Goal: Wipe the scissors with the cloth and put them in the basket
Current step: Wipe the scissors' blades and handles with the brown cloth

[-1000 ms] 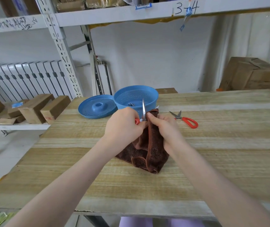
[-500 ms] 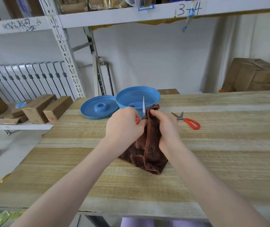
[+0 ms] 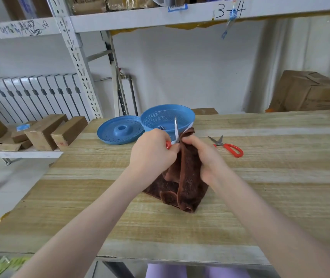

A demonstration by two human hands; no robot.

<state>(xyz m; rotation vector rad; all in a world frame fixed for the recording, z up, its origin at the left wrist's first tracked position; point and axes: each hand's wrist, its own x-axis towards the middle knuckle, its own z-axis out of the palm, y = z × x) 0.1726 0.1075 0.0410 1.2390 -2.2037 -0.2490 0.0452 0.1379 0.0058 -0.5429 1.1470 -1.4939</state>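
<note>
**Scissors held upright against the brown cloth, in front of the blue basket**

The held scissors stand blades-up between both hands, a sliver of red handle showing at the left thumb. The left hand is clenched around that handle. The right hand grips the brown cloth and pinches its top edge against the base of the blades; the rest of the cloth hangs down and folds onto the tabletop.

Compared with a second ago, the grip and pose are nearly unchanged: the right fingers sit slightly higher on the cloth beside the blades, and the hands stay at the same spot before the basket.

Just behind the blade tips sits the blue perforated basket. A small dark object lies at its bottom, too obscured to identify. Its blue lid rests flat on the tabletop, touching the basket's left side.

A second pair of red-handled scissors lies flat on the tabletop to the right of the hands, blades slightly apart, well clear of the cloth. Cardboard boxes sit on a low shelf at left.
</note>
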